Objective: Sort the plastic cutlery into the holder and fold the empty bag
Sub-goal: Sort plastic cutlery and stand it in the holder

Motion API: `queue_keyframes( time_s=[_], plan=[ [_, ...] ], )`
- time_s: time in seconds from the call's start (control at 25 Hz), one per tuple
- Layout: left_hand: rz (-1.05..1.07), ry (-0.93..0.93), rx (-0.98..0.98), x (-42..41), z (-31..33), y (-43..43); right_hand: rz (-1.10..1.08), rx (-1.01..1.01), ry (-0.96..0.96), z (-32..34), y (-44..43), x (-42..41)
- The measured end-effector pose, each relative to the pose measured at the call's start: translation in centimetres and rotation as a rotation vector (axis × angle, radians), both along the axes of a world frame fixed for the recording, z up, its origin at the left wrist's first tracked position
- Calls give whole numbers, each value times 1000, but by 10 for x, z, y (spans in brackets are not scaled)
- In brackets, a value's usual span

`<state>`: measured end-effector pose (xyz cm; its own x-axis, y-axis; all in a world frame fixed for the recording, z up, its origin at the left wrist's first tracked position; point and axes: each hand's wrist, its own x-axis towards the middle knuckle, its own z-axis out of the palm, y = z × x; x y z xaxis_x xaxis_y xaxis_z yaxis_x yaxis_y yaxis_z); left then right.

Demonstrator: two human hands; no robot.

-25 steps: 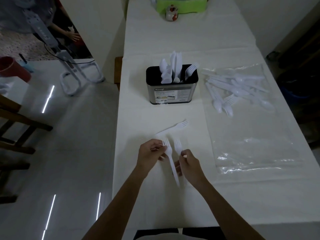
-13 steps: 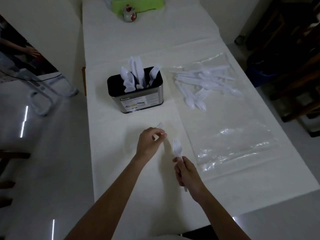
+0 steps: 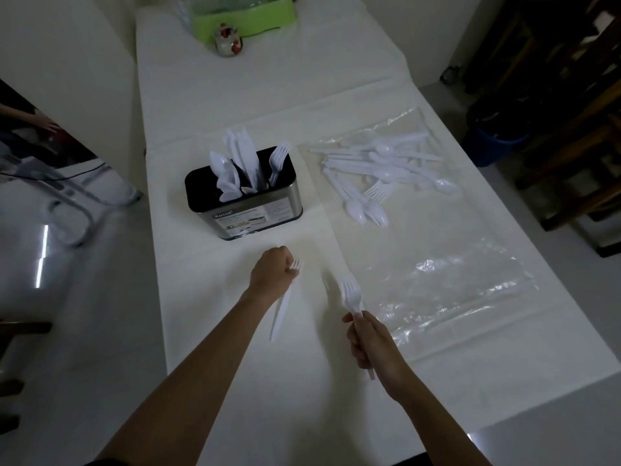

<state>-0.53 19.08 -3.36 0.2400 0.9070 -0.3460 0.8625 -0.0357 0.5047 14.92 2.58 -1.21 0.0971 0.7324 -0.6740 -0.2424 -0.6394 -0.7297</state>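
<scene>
A black and steel cutlery holder [image 3: 245, 211] stands mid-table with white spoons, knives and forks upright in it. My left hand [image 3: 273, 272] is closed around a white plastic fork [image 3: 281, 307], tines up by the fingers, just in front of the holder. My right hand [image 3: 369, 339] grips another white fork [image 3: 352, 294] by its handle, tines pointing up. To the right, a clear plastic bag [image 3: 447, 280] lies flat on the table, and a pile of loose white cutlery [image 3: 376, 173] rests on its far end.
The long white table [image 3: 255, 381] runs away from me, its left edge above a glossy floor. A green container [image 3: 242, 20] and a small jar [image 3: 228, 38] sit at the far end. Dark wooden chairs [image 3: 578, 136] stand on the right.
My left hand has picked a fork off the table and lifted it toward the holder. My right hand keeps its fork, now raised a little and apart from the left. The view shifted right.
</scene>
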Motion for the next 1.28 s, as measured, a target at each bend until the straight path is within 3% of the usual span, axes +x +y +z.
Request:
queue_keyframes(
  time_s=[0.08, 0.24, 0.32, 0.52, 0.68, 0.76, 0.92, 1.0, 1.12, 1.28],
  plan=[
    [54, -120, -84, -4, 5, -4, 17, -13, -25, 0, 2, -1],
    [258, -624, -376, -2, 32, -29, 84, 9, -104, 2, 5, 0],
    [261, -760, -442, 3, 42, -44, 115, 29, -55, 7, 7, -3],
    [211, -679, -322, 10, 45, -62, 107, 61, 129, 25, 10, -16],
    [217, -722, -320, 8, 47, -66, 191, 95, 129, 26, 3, -15],
    [208, -746, -317, 8, 48, -67, 319, 120, 30, 26, 1, -12],
    [137, -751, -267, 12, 49, -70, 613, 233, -403, 24, 10, 6],
    [148, -792, -254, 13, 52, -69, 643, 219, -421, 28, 19, 14],
    [294, -829, -196, 8, 56, -63, 655, 250, -446, 40, 40, 20],
    [802, -811, 132, -25, 54, -46, 408, 376, -421, 67, 96, 24]
  ],
)
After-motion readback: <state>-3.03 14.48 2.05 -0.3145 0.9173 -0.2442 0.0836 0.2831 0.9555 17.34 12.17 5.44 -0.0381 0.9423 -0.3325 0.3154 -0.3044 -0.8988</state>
